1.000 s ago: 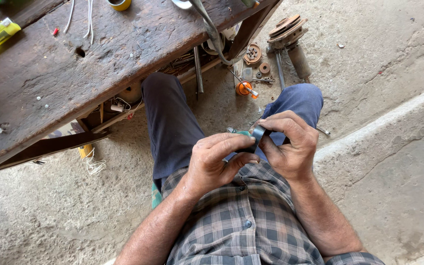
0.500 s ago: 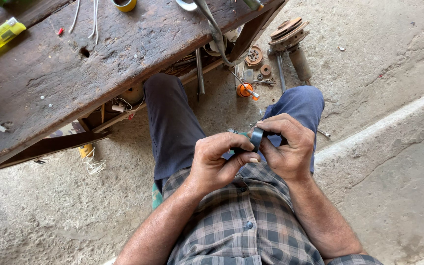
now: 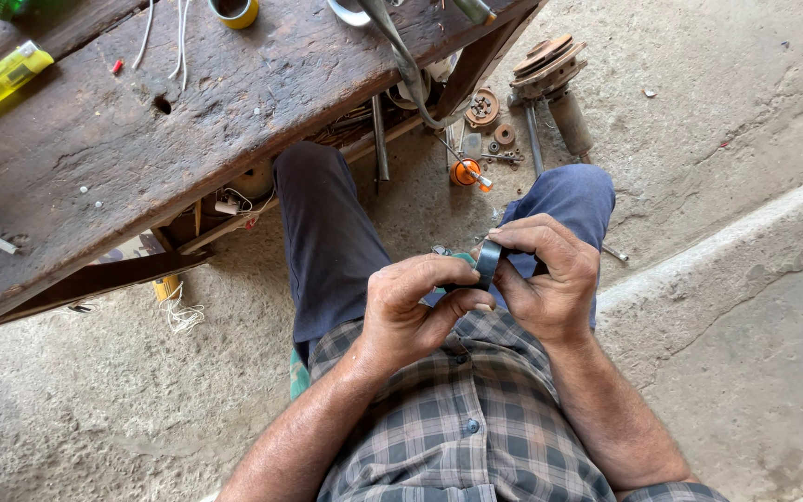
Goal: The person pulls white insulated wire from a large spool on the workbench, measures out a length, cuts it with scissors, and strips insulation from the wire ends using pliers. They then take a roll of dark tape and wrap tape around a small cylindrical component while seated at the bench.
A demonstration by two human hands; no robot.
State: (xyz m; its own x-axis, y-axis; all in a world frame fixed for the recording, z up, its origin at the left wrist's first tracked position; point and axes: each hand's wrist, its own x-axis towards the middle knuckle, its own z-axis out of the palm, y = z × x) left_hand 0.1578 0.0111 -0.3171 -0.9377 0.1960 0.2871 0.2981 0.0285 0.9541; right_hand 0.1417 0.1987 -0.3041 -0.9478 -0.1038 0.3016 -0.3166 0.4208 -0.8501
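Two hands, left hand (image 3: pixel 415 311) and right hand (image 3: pixel 546 284), each grip clamped on one dark tape roll (image 3: pixel 487 263) above the lap.

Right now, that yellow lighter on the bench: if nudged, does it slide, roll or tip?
The yellow lighter lies flat on its side on the rough wooden bench, so it can't really tip. Its flattish body would probably slide, not roll. Small translucent plastic suggests it is light.
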